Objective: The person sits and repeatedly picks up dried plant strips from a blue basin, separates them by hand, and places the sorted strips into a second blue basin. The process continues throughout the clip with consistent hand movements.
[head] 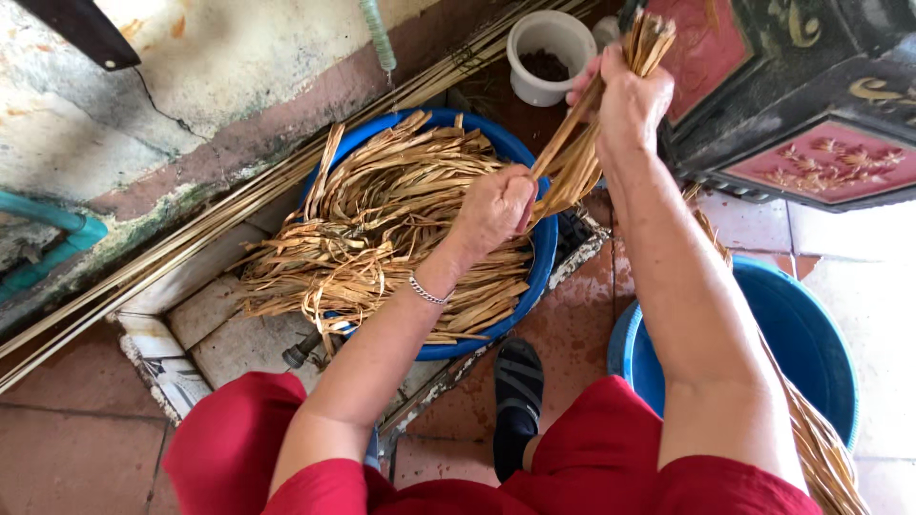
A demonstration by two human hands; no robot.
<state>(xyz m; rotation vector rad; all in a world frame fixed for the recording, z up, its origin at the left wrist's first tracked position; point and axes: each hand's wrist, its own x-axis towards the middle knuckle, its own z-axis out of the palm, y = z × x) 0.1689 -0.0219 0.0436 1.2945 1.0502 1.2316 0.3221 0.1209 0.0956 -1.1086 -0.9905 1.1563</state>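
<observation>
Sorting: a bundle of dried straw strips [572,157] is gripped by fisted left hand [496,205] and, at one o'clock, right hand [625,95], above a blue basin [544,257].

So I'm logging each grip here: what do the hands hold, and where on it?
Both hold one bundle of dry straw strips. The right hand grips near its upper end; the left hand closes around it lower down, above the blue basin.

Terracotta tiled floor [76,458], stained peeling wall [210,57], and a black-and-red carved cabinet [811,105] in daylight.
</observation>
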